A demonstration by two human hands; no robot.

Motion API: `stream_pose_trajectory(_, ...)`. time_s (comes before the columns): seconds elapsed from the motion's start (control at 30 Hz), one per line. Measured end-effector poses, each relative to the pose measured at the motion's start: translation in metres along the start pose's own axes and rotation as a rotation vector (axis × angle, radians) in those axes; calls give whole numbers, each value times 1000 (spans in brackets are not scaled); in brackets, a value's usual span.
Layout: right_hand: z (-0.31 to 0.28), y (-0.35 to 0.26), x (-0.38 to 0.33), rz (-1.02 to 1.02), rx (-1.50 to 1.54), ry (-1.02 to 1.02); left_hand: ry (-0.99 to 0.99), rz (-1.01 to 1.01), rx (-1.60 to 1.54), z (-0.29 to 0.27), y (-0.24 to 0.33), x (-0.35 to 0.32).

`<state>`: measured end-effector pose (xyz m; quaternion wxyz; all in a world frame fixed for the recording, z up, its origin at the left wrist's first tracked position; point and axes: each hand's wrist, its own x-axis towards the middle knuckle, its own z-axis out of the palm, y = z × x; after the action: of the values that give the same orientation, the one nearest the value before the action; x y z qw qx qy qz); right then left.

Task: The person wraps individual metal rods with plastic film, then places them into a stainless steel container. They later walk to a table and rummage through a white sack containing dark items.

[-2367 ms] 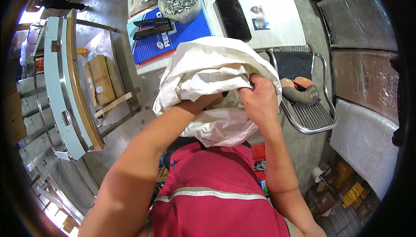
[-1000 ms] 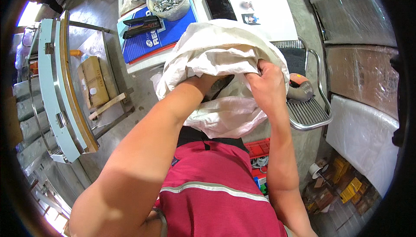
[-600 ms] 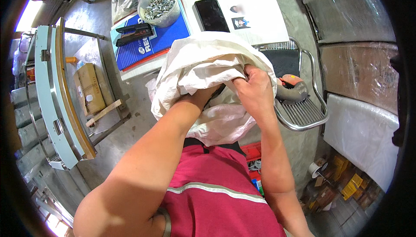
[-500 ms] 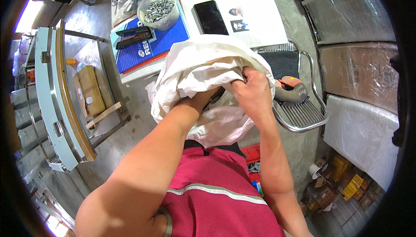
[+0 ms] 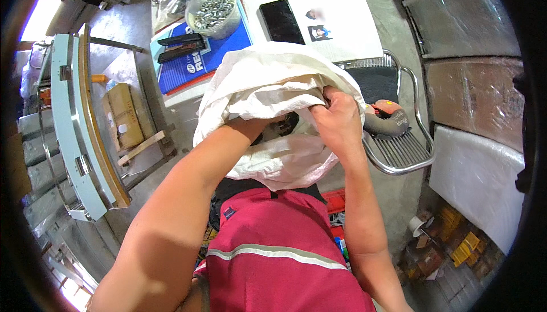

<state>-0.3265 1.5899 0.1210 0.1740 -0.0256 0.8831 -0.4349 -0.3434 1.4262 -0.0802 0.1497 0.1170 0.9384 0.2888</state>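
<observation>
A white cloth-like sack (image 5: pixel 268 84) with a rolled, crumpled rim stands at the front of my body. My right hand (image 5: pixel 340 115) is closed on its rim at the right side of the mouth. Into that mouth reaches my left hand (image 5: pixel 266 125); its fingers are hidden inside. Beside it, dark objects (image 5: pixel 289 123) show within the sack, too shaded to name.
Beyond the sack, a white table (image 5: pixel 347 15) carries a clear tub (image 5: pixel 216 18) of small metal parts, a black stapler (image 5: pixel 179 47), a blue book (image 5: pixel 194 64) and a phone (image 5: pixel 282 22). At right stands a metal-framed chair (image 5: pixel 393 152) with a grey neck pillow (image 5: pixel 393 124). Wrapped boxes (image 5: pixel 473 84) line the right side.
My left forearm has shifted left and the sack's mouth shows wider, with more of the dark contents visible. My right hand keeps its hold on the rim.
</observation>
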Motion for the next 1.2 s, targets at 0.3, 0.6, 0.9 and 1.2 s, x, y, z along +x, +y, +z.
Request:
stream_pose_trajectory(0.3, 22, -17, -2, -49, -31, -127, 28, -111, 26, -63, -45, -70)
stream_pose_trajectory(0.6, 20, -18, 4, -56, -45, -82, 116, -126, 64, -54, -59, -46)
stream_pose_trajectory(0.9, 21, -19, 3, -22, -45, -62, 33, -31, 91, 0, -15, -53)
stream_pose_trajectory(1.2, 25, -17, -4, 18, -43, -58, 20, 38, 94, 27, -11, -64)
